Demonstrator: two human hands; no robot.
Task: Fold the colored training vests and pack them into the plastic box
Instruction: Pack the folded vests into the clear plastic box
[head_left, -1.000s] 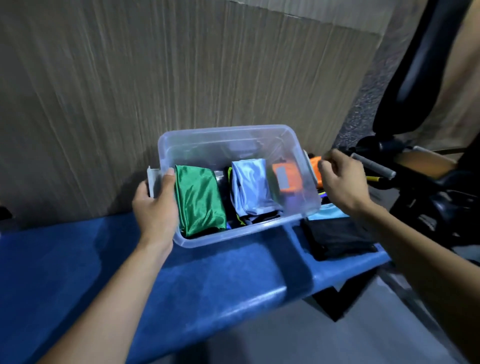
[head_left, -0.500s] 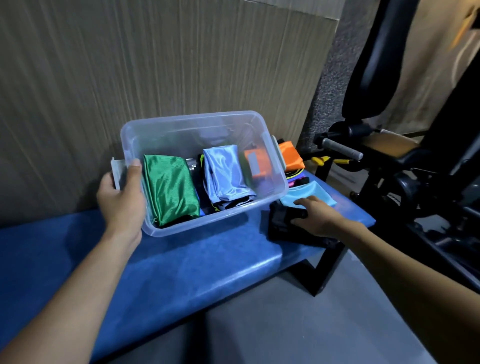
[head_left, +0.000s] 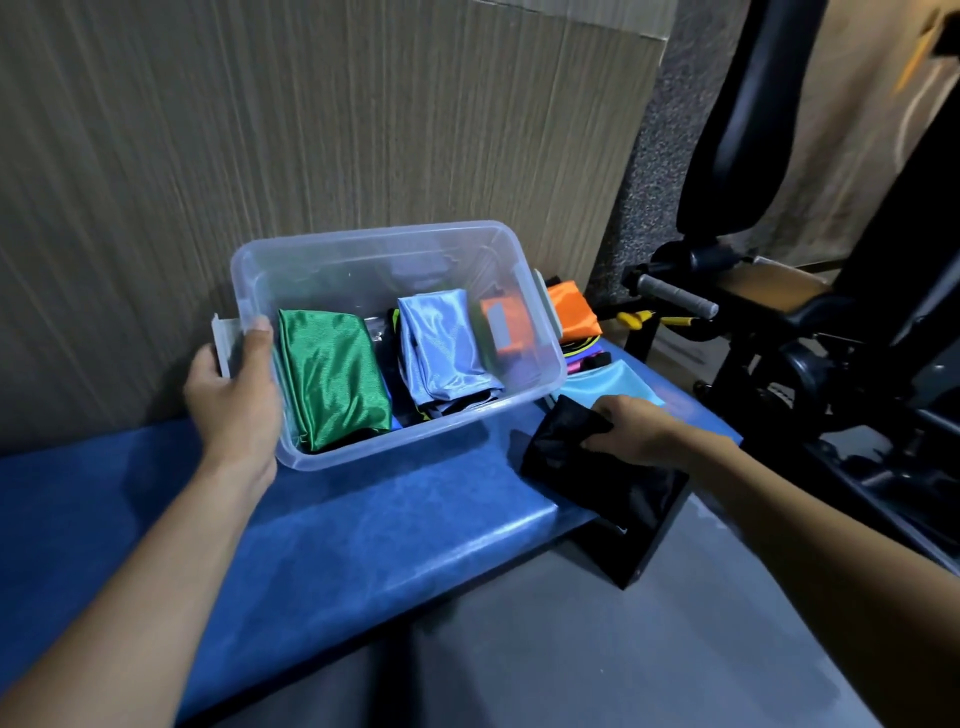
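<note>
Holding one plastic box (head_left: 524, 384), two hands.

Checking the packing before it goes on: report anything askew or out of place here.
The folded black vest gripped by the right hand hangs over the blue bench's front edge. The folded orange vest and light blue vest still lie outside the clear plastic box, which the left hand steadies.

One plastic box (head_left: 363, 249), three folded vests inside, three vests outside, two hands (head_left: 236, 400).
</note>
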